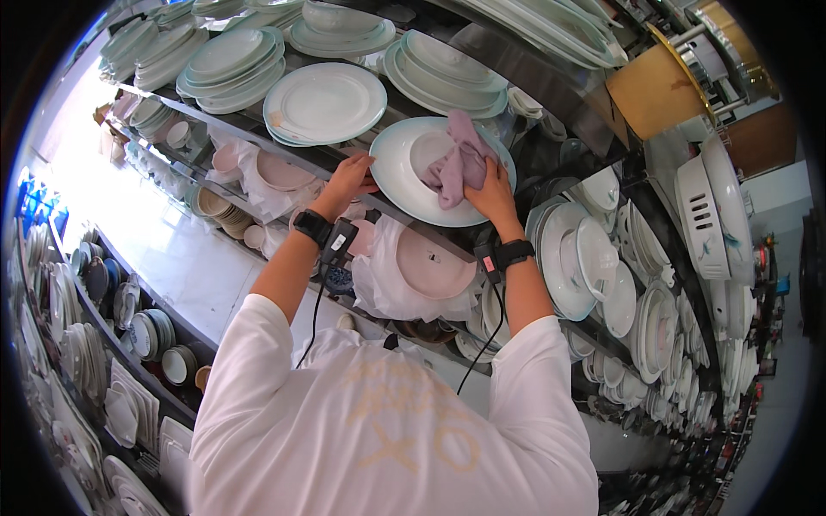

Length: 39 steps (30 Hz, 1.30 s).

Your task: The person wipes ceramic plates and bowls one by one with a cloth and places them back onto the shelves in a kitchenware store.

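Note:
A white wide-rimmed plate point(393, 177) with a pale blue-green edge and a deep round well sits on the dark shelf, level with my chest. My left hand point(348, 184) grips the plate's left rim, some of its fingers hidden at the edge. Crumpled in my right hand point(493, 197) is a mauve cloth point(461, 161), pressed over the right part of the well and rim. To the left, a flat white plate point(326, 103) lies on top of another one. Behind the wide-rimmed plate stands a stack of larger white dishes point(445, 77).
More plate stacks point(232, 64) line the shelf to the left. Below are pink bowls point(435, 261) in white wrapping. White dishes point(571, 258) crowd the right-hand shelves, beside a gold-coloured container point(658, 87). Another rack of plates point(151, 332) stands across the aisle floor point(213, 284).

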Each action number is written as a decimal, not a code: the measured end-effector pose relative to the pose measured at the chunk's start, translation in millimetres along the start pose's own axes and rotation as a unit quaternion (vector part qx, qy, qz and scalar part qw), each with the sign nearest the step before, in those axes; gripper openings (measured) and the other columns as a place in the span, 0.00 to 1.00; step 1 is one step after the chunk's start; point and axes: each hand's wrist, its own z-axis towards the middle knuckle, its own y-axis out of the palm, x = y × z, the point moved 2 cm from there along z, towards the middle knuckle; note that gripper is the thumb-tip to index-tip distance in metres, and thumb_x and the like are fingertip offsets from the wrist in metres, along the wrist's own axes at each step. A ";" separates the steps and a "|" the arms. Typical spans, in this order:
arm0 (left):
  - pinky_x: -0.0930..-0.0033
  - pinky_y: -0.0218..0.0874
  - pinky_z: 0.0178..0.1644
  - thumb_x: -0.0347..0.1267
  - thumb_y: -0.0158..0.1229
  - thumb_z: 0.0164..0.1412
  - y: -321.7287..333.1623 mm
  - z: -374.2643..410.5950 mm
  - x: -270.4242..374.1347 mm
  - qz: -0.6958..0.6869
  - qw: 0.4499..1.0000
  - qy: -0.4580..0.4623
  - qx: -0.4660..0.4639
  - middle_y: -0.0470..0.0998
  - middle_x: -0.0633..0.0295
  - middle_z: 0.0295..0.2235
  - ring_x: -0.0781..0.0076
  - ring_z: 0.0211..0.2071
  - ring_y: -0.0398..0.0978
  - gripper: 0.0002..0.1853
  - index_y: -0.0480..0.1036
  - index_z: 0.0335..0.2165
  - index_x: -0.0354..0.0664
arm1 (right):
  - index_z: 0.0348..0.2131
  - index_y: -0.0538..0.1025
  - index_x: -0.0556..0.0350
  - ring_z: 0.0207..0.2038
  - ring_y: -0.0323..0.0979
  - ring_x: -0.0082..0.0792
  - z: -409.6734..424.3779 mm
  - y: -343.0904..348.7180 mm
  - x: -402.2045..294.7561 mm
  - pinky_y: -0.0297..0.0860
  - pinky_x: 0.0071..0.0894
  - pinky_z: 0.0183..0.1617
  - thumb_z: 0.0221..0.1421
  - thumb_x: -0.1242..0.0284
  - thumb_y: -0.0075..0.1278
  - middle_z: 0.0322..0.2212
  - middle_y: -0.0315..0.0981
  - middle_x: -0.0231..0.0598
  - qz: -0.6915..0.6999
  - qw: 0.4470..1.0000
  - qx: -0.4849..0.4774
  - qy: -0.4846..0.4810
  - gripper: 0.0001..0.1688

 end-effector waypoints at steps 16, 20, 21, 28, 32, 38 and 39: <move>0.68 0.73 0.38 0.37 0.52 0.62 2.8 13.0 -20.9 -0.038 0.996 0.023 0.073 0.77 0.58 0.34 0.70 0.32 0.77 0.20 0.73 0.45 0.32 | 0.43 0.76 0.53 0.45 0.72 0.59 103.2 -16.5 5.5 0.69 0.52 0.47 0.49 0.57 0.48 0.41 0.75 0.55 -0.130 0.980 -0.070 0.132 0.25; 0.67 0.72 0.40 0.39 0.52 0.63 -9.6 8.2 -15.3 -0.036 0.998 0.019 0.055 0.76 0.54 0.40 0.65 0.37 0.78 0.24 0.69 0.50 0.30 | 0.38 0.79 0.54 0.44 0.71 0.59 121.9 -3.9 -12.6 0.69 0.52 0.47 0.49 0.53 0.47 0.38 0.75 0.56 -0.098 0.986 -0.082 0.110 0.26; 0.66 0.72 0.40 0.39 0.51 0.63 -5.9 8.4 -14.4 -0.029 0.998 0.019 0.050 0.76 0.54 0.40 0.65 0.37 0.78 0.25 0.69 0.51 0.30 | 0.38 0.79 0.54 0.44 0.71 0.59 124.6 -7.0 -13.6 0.68 0.52 0.47 0.49 0.53 0.46 0.37 0.75 0.56 -0.101 0.983 -0.092 0.120 0.27; 0.63 0.73 0.41 0.40 0.51 0.62 -4.0 1.9 -5.8 -0.018 0.999 0.016 0.037 0.75 0.52 0.43 0.61 0.40 0.77 0.27 0.67 0.53 0.30 | 0.43 0.76 0.45 0.45 0.71 0.56 137.4 5.5 -39.0 0.68 0.48 0.48 0.50 0.51 0.42 0.41 0.75 0.51 -0.097 0.986 -0.124 0.048 0.27; 0.64 0.74 0.38 0.40 0.52 0.62 -6.5 4.2 -3.7 0.003 0.999 0.015 0.036 0.75 0.51 0.44 0.59 0.40 0.77 0.27 0.67 0.53 0.29 | 0.44 0.76 0.42 0.46 0.71 0.55 145.7 16.5 -65.9 0.68 0.49 0.48 0.51 0.52 0.41 0.42 0.75 0.49 -0.123 0.986 -0.117 0.004 0.26; 0.64 0.74 0.38 0.43 0.52 0.62 -7.2 3.9 -8.9 -0.007 1.000 0.005 0.029 0.76 0.51 0.43 0.61 0.41 0.77 0.26 0.70 0.49 0.31 | 0.37 0.77 0.38 0.39 0.73 0.56 132.0 45.3 -115.8 0.67 0.57 0.41 0.50 0.56 0.43 0.33 0.78 0.42 -0.127 0.975 -0.097 -0.157 0.18; 0.64 0.74 0.38 0.44 0.52 0.62 -11.2 5.4 -11.1 -0.012 1.000 0.002 0.026 0.76 0.51 0.43 0.61 0.41 0.77 0.26 0.71 0.48 0.30 | 0.36 0.77 0.38 0.38 0.73 0.56 123.5 42.9 -133.9 0.67 0.57 0.40 0.50 0.56 0.44 0.31 0.78 0.41 -0.140 0.971 -0.091 -0.171 0.17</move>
